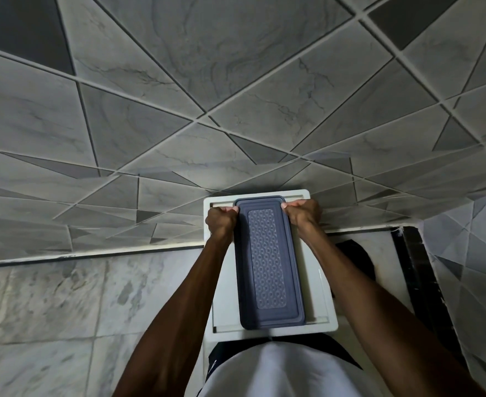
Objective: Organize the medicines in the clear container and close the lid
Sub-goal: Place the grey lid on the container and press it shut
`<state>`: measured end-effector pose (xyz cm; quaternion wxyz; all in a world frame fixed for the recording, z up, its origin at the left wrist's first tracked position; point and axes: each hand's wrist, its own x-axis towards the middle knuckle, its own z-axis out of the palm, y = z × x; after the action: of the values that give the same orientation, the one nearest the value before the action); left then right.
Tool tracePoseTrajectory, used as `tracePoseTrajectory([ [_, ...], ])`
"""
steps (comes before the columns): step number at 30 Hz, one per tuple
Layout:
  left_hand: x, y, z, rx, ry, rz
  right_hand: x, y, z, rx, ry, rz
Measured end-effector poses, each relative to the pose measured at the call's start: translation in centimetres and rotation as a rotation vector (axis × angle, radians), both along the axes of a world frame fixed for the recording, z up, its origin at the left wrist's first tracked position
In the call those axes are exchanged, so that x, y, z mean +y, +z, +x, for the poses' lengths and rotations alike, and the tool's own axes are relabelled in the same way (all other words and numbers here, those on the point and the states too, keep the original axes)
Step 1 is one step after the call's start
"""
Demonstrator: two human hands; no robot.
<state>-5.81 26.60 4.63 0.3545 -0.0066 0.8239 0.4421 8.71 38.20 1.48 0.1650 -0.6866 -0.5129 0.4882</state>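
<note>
- A blue-grey lid (267, 262) with a raised, patterned middle panel lies flat on top of the container, whose clear walls are hidden beneath it; no medicines can be seen.
- The lidded container sits on a small white worktop (316, 270) with a raised rim, lengthwise from its near edge to its far edge, roughly midway between the left and right edges.
- The near end of the lid reaches the worktop's near edge; its far end stops just short of the far rim.
- The left hand (221, 220) is curled into a fist at the lid's far-left corner, fingers clenched over the lid's edge, fingertips (234, 209) pressing on it.
- The right hand (303, 213) mirrors it at the far-right corner, likewise clenched over the edge of the lid.
- Both bare forearms stretch forward along either long side of the lid.
- The worktop's far edge stands against a wall (178, 96) of grey, marbled tiles cut in angular shapes.
- A pale marbled floor (64, 305) spreads to the left below.
- The person's white shirt (279, 371) fills the bottom centre, just beyond the worktop's near edge.
</note>
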Motion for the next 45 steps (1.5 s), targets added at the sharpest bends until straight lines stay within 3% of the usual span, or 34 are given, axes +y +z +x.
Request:
tracePoseTrajectory([
  [7, -4.0, -2.0, 1.4, -0.168, -0.109, 0.059, -2.1, -0.2, 2.7, 0.011, 0.101, -0.135],
  [17, -3.5, -1.0, 2.4, -0.072, 0.065, 0.025, -3.2, 0.7, 2.0, -0.119, 0.116, 0.016],
  [23, -5.3, -1.4, 3.0, -0.116, 0.027, 0.124, -3.5, 0.4, 3.3, -0.009, 0.130, -0.062],
  [27, -7.4, -2.1, 4.2, -0.169, -0.014, 0.129, -5.4, 0.2, 5.1, -0.035, 0.184, -0.105],
  [36, -7.1, -1.8, 4.8, -0.070, 0.064, 0.065, -6.3, 0.7, 4.9, -0.048, 0.118, -0.057],
  [42, -9.7, -1.1, 5.4, -0.232, -0.046, 0.199, -7.7, 2.1, 7.5, 0.129, 0.161, -0.257],
  [45, -11.5, -1.7, 6.6, -0.273, -0.059, 0.157, -9.1, 1.5, 8.9, 0.079, 0.212, -0.320],
])
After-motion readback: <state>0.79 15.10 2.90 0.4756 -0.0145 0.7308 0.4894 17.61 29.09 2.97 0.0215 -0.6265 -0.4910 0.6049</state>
